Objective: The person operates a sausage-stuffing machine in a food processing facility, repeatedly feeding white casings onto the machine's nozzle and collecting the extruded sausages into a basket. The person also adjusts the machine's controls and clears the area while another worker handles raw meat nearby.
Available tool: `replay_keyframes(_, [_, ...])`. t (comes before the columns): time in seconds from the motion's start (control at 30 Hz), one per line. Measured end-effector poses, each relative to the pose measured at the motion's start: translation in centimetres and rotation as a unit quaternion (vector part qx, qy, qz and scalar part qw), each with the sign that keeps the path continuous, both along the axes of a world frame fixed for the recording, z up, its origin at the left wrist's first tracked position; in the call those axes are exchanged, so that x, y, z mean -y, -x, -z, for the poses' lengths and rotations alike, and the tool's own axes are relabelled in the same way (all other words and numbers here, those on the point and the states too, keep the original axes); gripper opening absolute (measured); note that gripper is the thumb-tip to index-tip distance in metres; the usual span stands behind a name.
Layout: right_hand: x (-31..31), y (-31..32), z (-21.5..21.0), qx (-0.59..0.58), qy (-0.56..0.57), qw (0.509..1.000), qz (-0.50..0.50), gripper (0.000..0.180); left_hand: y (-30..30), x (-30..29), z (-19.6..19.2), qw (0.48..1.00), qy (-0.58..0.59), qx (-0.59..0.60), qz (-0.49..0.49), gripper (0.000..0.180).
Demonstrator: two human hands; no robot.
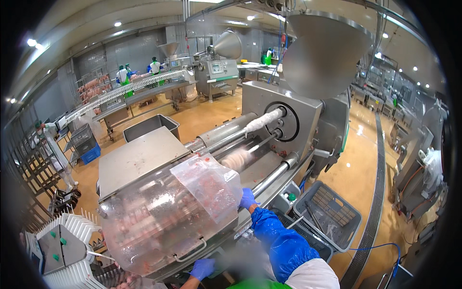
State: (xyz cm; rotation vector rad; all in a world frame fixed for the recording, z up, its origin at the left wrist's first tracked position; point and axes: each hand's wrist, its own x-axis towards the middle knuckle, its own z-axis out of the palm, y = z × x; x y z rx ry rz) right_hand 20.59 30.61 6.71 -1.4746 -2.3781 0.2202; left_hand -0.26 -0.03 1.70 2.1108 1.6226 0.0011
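My right hand (pixel 248 198), in a purple glove, rests at the near edge of a steel sausage-filling machine, beside a clear plastic sheet (pixel 207 180) spotted with red meat bits. How its fingers lie is not clear. Lower down, my left hand (pixel 203 268), gloved the same way, is by the machine's front, below the handle (pixel 190 251) of a clear cover (pixel 144 226); its fingers are partly hidden. Blurred pale links show under this cover. A white gathered casing (pixel 263 120) sits on the upper filling tube. Another casing (pixel 237 160) on the lower tube is smeared by motion.
A large steel hopper (pixel 327 53) rises at the far right of the machine. Grey crates (pixel 332 212) stand to my right, near a floor drain (pixel 378 192). At the lower left is a rack of white hooks (pixel 72 269). Several people work at distant conveyors.
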Motion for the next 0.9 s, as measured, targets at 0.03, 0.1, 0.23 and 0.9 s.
replay_keyframes(0.03, [-0.2, -0.2, -0.5, 0.004, -0.015, 1.000, -0.009, 0.029, 0.4, -0.2, 0.8, 1.000, -0.007, -0.012, 0.014, 0.022])
replay_keyframes(0.1, [-0.2, 1.8, -0.4, 0.013, -0.032, 0.998, -0.060, 0.030, 2.2, 0.2, 4.5, 0.999, -0.008, -0.035, 0.009, 0.020])
replay_keyframes(0.23, [-2.2, -2.4, 3.0, -0.020, -0.037, 0.999, -0.005, 0.033, 0.8, -1.6, 10.0, 0.998, -0.033, -0.025, 0.043, 0.020])
replay_keyframes(0.9, [-4.0, 3.4, 6.1, -0.691, 0.287, 0.662, -0.048, 0.026, -0.1, -0.1, -1.3, 0.999, 0.010, 0.037, -0.024, 0.020])
